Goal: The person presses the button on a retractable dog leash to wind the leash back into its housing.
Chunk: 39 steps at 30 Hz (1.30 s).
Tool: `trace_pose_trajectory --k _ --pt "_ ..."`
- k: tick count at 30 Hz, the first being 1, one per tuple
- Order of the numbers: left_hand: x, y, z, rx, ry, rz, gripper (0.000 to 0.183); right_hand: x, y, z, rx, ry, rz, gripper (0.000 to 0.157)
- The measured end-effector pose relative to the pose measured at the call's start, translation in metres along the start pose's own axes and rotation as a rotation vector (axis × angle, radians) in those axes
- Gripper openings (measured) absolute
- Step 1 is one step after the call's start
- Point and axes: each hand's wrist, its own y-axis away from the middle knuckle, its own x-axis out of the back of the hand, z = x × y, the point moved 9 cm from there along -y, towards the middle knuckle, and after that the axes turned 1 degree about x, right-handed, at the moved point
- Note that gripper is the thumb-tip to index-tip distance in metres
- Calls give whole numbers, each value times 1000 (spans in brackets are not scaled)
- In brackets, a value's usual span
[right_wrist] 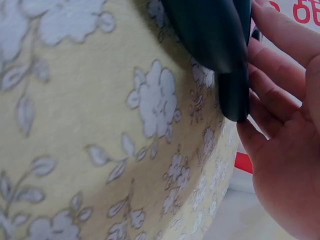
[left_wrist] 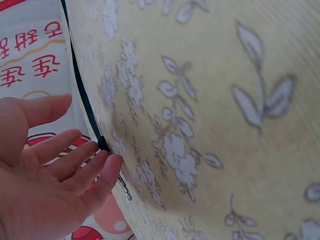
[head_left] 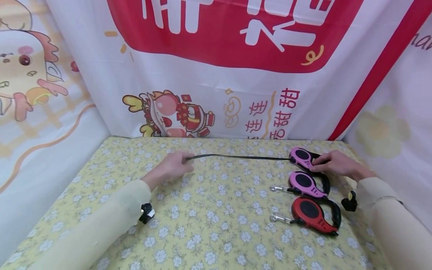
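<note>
A purple-pink retractable dog leash lies at the back right of the table, its black strap drawn out to the left. My left hand is at the strap's far end, its loosely bent fingertips touching the black end piece, with the thumb apart; the silver clip shows just past the fingers in the left wrist view. With extended fingers my right hand touches the leash's case and black handle. A second purple-pink leash and a red leash lie in front of it.
Both nearer leashes have their straps wound in and silver clips pointing left. A flowered yellow cloth covers the table. Printed white hangings close off the back and sides.
</note>
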Motion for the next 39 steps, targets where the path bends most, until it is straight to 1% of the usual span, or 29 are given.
trace_pose_trajectory --k 4,6,9,12,15,18,21,25,29,31,34,39 --pt "1 -1 -3 23 -46 -1 57 3 -3 -5 32 37 8 40" --pt "2 -1 -4 42 -50 0 53 4 -5 -7 36 51 4 34" --pt "1 0 -4 52 -83 -18 42 4 -9 -9 39 59 -13 28" --pt "-3 1 -3 58 -127 -43 33 4 -11 -10 40 65 -26 27" --pt "-7 1 -3 71 -170 -47 27 4 -11 -10 37 63 -29 28" --pt "-8 0 -4 84 -206 -38 23 1 -13 -10 21 60 -41 31" --pt "-7 -1 -4 80 -237 -26 18 -1 -14 -9 0 64 -46 32" --pt "-6 -1 -5 73 -247 -9 10 -1 -15 -10 -12 79 -26 35" --pt "0 2 -8 100 -210 30 7 5 -16 -13 -14 76 10 37" --pt "5 4 -8 110 -191 63 7 9 -14 -16 -12 58 24 37" --pt "13 7 -5 108 -166 118 10 15 -11 -22 2 59 37 39" --pt "30 12 1 31 -161 227 14 26 0 -37 32 103 44 44"
